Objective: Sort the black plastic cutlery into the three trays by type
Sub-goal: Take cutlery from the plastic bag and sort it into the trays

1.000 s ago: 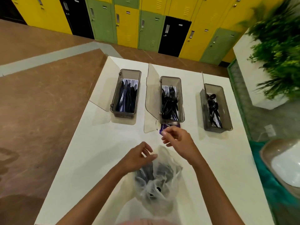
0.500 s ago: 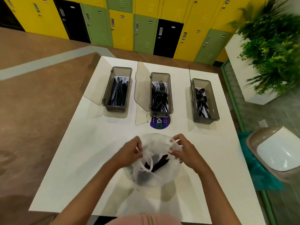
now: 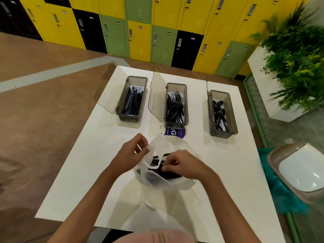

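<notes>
A thin white plastic bag (image 3: 177,183) of black cutlery (image 3: 168,174) sits mid-table. My left hand (image 3: 130,155) pinches the bag's far-left rim and lifts it. My right hand (image 3: 182,163) grips the near-right rim over the opening. Three smoky grey trays stand in a row beyond. The left tray (image 3: 121,104) holds knives, the middle tray (image 3: 186,104) holds forks, the right tray (image 3: 232,113) holds spoons. Each tray's clear lid stands open on its left side.
The white table (image 3: 87,163) ends close to my body. A purple round sticker (image 3: 175,133) lies under the middle tray. A lidded bin (image 3: 298,171) stands to the right, a planter (image 3: 273,95) behind it, and lockers (image 3: 140,32) line the far wall.
Both hands took hold of the bag's rim and pulled it open. My right hand shifted inward over the opening while the left lifted its edge. The camera tilted back.
</notes>
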